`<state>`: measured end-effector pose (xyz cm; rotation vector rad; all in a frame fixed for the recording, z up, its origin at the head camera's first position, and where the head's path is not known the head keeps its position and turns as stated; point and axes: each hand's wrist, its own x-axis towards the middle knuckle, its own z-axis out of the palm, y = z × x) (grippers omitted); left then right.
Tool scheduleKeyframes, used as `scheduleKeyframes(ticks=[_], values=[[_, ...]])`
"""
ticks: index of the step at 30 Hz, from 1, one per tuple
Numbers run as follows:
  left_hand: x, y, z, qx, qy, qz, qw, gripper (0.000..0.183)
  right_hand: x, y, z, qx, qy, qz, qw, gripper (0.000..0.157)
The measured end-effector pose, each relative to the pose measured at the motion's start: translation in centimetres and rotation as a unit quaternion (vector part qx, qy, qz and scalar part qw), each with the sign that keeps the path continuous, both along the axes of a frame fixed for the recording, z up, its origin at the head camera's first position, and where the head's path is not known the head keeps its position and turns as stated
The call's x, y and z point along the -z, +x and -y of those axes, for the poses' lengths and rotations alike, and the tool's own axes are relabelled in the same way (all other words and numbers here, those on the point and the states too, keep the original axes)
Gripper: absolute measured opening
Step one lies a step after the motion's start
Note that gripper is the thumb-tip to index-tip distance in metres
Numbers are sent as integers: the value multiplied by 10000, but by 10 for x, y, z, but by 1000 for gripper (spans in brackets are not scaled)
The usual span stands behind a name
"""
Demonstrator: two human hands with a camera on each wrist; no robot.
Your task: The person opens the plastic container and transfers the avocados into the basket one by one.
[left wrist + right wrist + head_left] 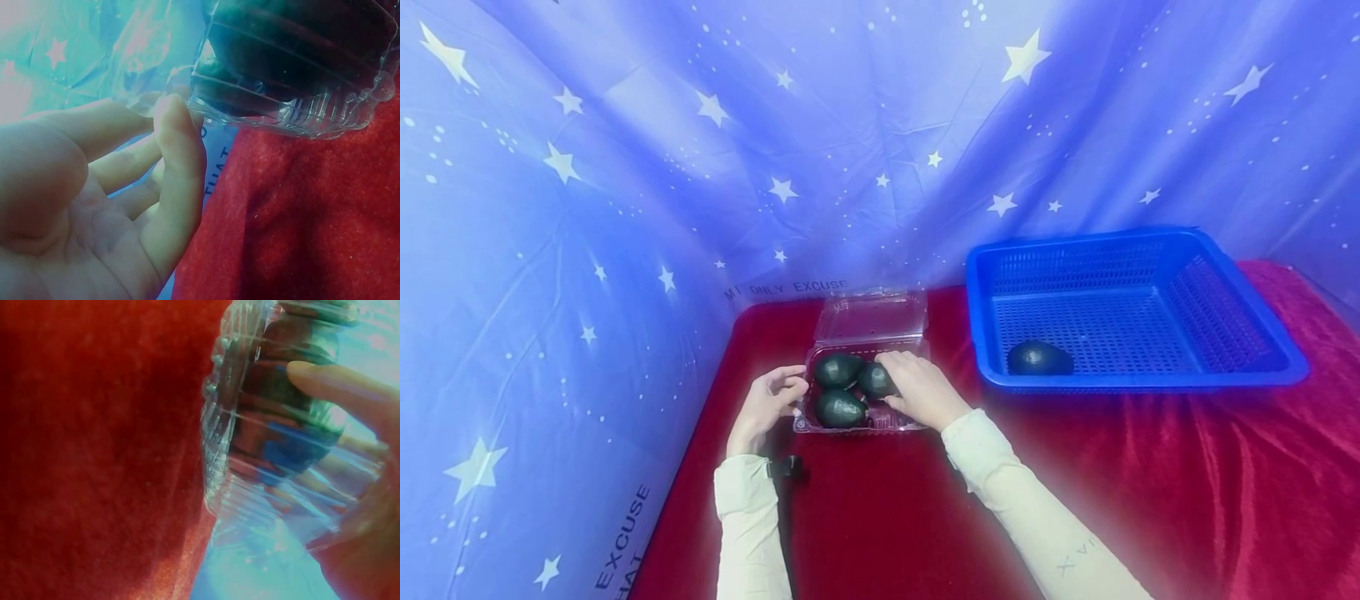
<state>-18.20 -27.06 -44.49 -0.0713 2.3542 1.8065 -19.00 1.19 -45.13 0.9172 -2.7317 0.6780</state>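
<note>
A clear plastic clamshell container (895,423) lies with its lid raised at the back. Inside it are three dark green avocados: one at the back left (837,370), one at the front left (840,408) and one on the right (876,382). My right hand (922,387) grips the right avocado, its fingers over the top and partly covering it. In the right wrist view, the thumb (337,384) lies against that avocado, seen partly through the plastic. My left hand (766,406) pinches the container's left rim between thumb (178,134) and fingers.
To the right stands a blue perforated basket (1138,382) with one avocado (1040,358) near its front left corner. A red velvet cloth (880,525) covers the table. Blue star-patterned fabric (865,125) hangs behind and on the left.
</note>
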Motion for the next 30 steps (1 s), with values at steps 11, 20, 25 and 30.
scheduleKeyframes(ticks=[11, 20, 25, 30], values=[[-1, 0, 0, -6, -59, -11, 10000, 47, -3, -1, -4, -51, -193, -211, 9996, 68], [2, -1, 1, -12, -99, -42, 9999, 44, -12, 0, -8, 31, -270, -348, 9990, 67], [4, -2, 3, -2, -76, -55, 10000, 44, -20, 1, -12, 67, -364, -479, 9982, 66], [4, -3, 3, 20, -77, -76, 9999, 44, -28, 3, -17, 129, -454, -664, 9967, 64]])
